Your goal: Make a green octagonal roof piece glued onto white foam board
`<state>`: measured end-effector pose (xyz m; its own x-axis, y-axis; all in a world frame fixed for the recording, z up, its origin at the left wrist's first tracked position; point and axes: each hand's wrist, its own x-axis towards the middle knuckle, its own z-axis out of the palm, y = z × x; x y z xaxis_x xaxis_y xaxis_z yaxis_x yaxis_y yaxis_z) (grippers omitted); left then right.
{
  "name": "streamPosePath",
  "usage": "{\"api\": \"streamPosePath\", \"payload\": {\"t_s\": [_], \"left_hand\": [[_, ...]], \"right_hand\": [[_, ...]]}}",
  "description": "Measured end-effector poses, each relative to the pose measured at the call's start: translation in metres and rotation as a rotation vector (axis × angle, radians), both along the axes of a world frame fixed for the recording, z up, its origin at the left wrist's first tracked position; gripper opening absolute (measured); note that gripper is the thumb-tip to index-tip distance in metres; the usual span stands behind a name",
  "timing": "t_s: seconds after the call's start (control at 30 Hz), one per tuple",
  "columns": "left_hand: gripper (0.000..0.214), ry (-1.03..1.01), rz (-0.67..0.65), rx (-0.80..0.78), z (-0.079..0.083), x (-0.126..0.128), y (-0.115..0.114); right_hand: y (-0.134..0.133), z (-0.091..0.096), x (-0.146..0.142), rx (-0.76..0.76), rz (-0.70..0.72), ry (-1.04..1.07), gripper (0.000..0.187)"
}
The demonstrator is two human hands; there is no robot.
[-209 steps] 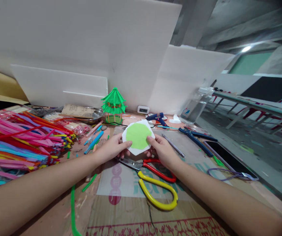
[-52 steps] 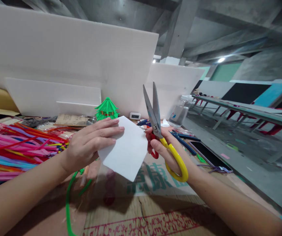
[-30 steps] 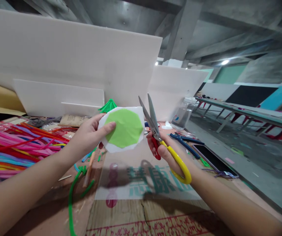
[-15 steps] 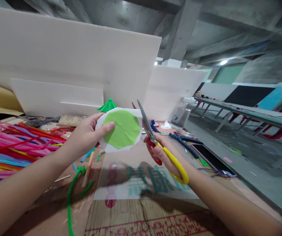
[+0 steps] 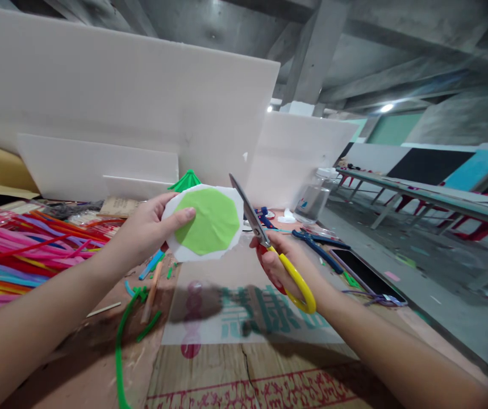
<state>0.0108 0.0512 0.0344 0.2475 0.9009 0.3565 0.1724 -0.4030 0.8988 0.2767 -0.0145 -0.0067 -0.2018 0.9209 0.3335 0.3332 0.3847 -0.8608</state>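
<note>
Nearest the camera lies the cardboard (image 5: 247,378), with a green pipe cleaner (image 5: 118,341) curling over it below the left forearm.

Above that, both hands are raised off the table. The left hand (image 5: 141,236) pinches the card (image 5: 209,221), a white piece with a green polygon on its face, thumb on the front and fingers behind. It holds the card upright in the air, out of contact with everything else. The right hand (image 5: 280,264) is clenched through the yellow and red loops of the scissors (image 5: 254,226).

Half a second ago the blades stood apart, straddling the card's right edge. Now they read as one closed line lying against that edge, and the right hand has dropped slightly. A small white fleck shows in the air above the blade tip. It may be a clipped sliver, though it is too small to be sure. The white margin looks thinner beside the blades, and its lower right edge is ragged. By that reading one snip along the border is done. The margin is still wide on the thumb side and along the bottom.

Beyond the left hand sits the pile of pipe cleaners (image 5: 22,250), and a green model (image 5: 186,180) peeks over the card's top. Past the right hand lie pliers (image 5: 316,241) and a phone (image 5: 367,272). White boards (image 5: 141,102) stand behind everything.
</note>
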Motion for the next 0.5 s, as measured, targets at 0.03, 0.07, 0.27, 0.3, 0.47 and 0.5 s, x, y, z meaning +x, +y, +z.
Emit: {"api": "streamPosePath", "payload": {"t_s": [0.03,0.07,0.27,0.3,0.47,0.5], "left_hand": [[0.046,-0.002,0.016,0.009,0.001,0.000,0.000],[0.045,-0.005,0.030,0.017,0.002,0.000,0.000],[0.049,-0.120,0.006,-0.027,-0.002,-0.003,0.006],[0.051,-0.153,-0.010,-0.051,-0.003,-0.003,0.007],[0.046,-0.257,-0.037,-0.073,-0.001,-0.005,0.011],[0.045,-0.271,-0.040,-0.065,-0.001,-0.005,0.012]], "right_hand": [[0.000,0.000,0.001,0.027,0.015,-0.015,0.063],[0.000,0.000,0.002,0.053,0.032,-0.032,0.066],[0.005,0.004,0.009,0.129,0.048,-0.093,0.064],[0.006,0.006,0.010,0.139,0.042,-0.105,0.065],[0.006,0.013,0.015,0.174,0.054,-0.134,0.070],[0.006,0.014,0.015,0.174,0.060,-0.141,0.068]]}}
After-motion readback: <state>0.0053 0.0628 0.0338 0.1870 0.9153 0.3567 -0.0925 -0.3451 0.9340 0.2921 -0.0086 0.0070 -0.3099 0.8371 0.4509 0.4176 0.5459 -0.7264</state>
